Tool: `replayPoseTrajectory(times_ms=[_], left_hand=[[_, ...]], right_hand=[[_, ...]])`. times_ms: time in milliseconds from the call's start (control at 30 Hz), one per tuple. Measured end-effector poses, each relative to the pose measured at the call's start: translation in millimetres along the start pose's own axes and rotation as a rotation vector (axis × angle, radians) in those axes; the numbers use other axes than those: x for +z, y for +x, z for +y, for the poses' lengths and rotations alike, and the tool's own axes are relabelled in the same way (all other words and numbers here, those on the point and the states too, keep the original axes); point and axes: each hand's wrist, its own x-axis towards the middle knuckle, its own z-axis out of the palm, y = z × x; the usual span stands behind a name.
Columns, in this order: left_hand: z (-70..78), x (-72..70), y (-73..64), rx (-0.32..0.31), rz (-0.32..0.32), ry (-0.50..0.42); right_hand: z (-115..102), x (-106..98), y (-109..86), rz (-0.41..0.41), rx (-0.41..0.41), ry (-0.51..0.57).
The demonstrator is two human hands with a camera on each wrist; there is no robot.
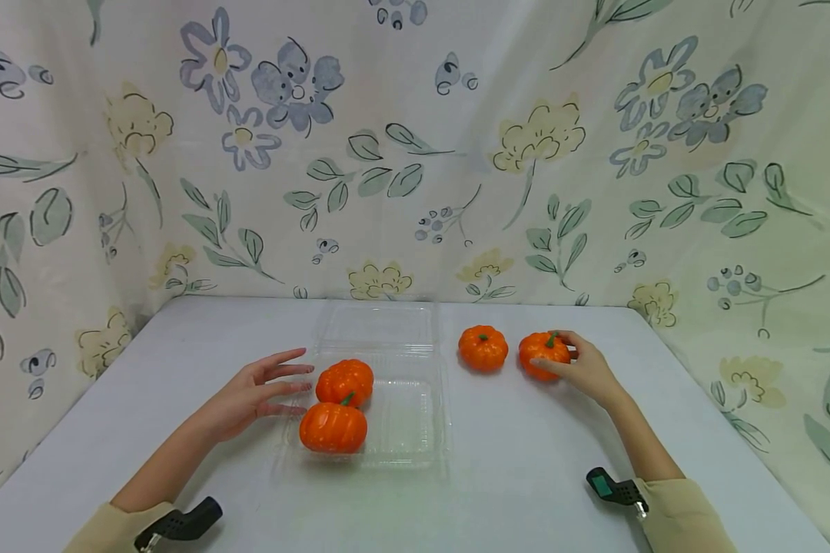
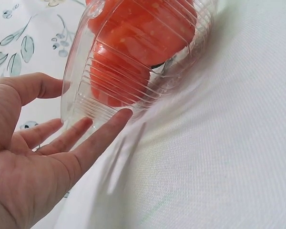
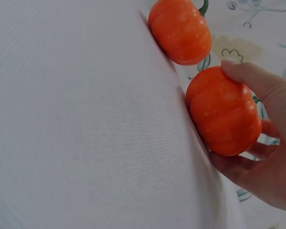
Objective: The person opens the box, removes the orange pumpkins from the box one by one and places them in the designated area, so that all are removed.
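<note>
Right hand [image 1: 588, 370] cups the right-frame pumpkin [image 1: 543, 354]; grip gently. Left hand [image 1: 259, 392], fingers straight, steadies the clamshell [image 1: 415, 430].

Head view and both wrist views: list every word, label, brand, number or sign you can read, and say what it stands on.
None: no view shows readable text.
The clear plastic container bears only moulded ribs, no label.
The four small pumpkins, including the one gripped by the right hand, carry no print.
The wrist device has a small green patch, too small to read.
The floral cloth shows flowers and leaves only.
</note>
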Motion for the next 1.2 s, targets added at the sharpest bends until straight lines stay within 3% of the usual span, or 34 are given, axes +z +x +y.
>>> replayPoseTrajectory(times_ms=[700,1200], left_hand=[[-0.5,-0.2,0.3,0.0,-0.004,-0.006],[-0.8,-0.7,-0.6,0.011,-0.012,-0.013]], right_hand=[[1,-1,0.5,-0.026,-0.024,-0.014],[-1,-20,-4.7,-0.04,-0.08,-0.048]])
